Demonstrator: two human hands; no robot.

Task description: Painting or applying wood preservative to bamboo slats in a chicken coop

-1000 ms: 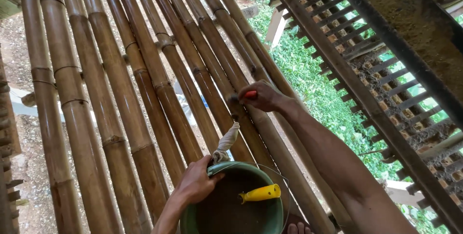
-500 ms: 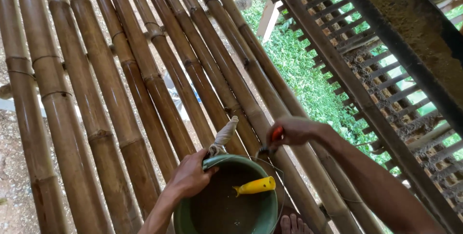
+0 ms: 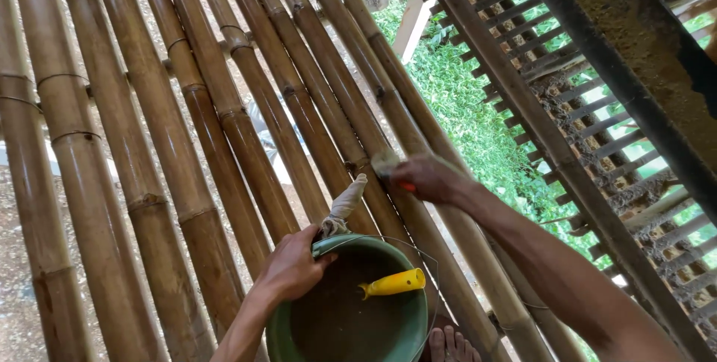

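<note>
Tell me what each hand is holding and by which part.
The left hand grips the green bucket by its rim. The right hand holds a brush by its orange handle, bristles against a bamboo pole.

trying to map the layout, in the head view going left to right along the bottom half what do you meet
bamboo poles → left hand gripping the rim of the green bucket → yellow handle lying in the bucket → right hand holding a brush on a pole → slatted lattice at the far right
</note>
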